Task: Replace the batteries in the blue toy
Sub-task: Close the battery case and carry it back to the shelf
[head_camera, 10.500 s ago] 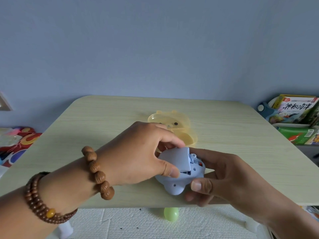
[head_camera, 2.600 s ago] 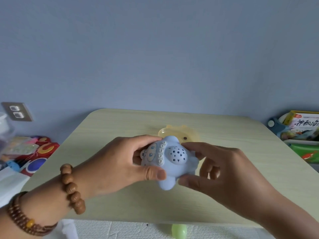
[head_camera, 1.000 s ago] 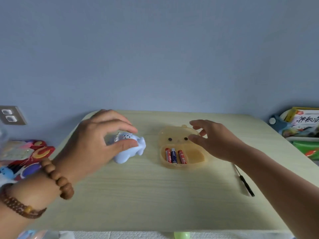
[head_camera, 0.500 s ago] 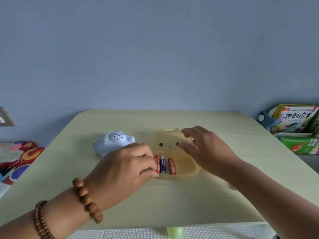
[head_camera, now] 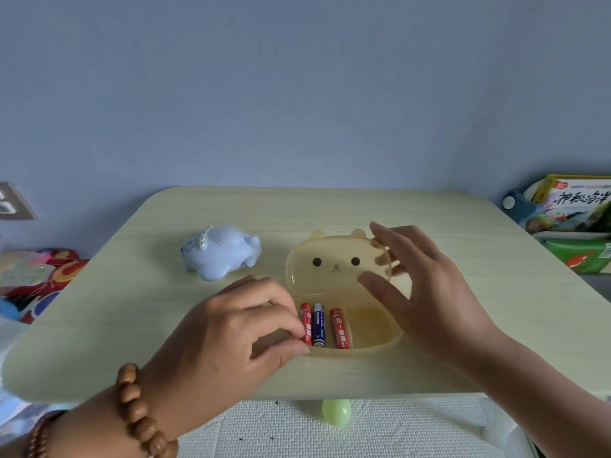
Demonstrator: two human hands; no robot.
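Note:
The blue toy [head_camera: 220, 252] stands by itself on the table [head_camera: 463, 259], left of centre, with no hand on it. Right of it lies a yellow translucent bear-faced case. Its lid [head_camera: 334, 276] is tilted up and its base [head_camera: 373, 348] holds three batteries side by side: a red one [head_camera: 306, 325], a blue one [head_camera: 318, 325] and another red one [head_camera: 340, 328]. My right hand [head_camera: 436, 292] pinches the lid's right side, thumb in front and fingers behind. My left hand [head_camera: 231, 338] grips the base's front left rim, fingertips beside the leftmost red battery.
Books and boxes [head_camera: 575, 206] are stacked off the table's right edge. Colourful toys [head_camera: 36, 282] lie on the floor to the left, below a wall socket [head_camera: 13, 201]. A pale green ball [head_camera: 336, 413] sits under the near table edge.
My left hand let go of the blue toy, which now rests on the table, and took hold of the case's base. My right hand closed on the lid, which now stands more upright.

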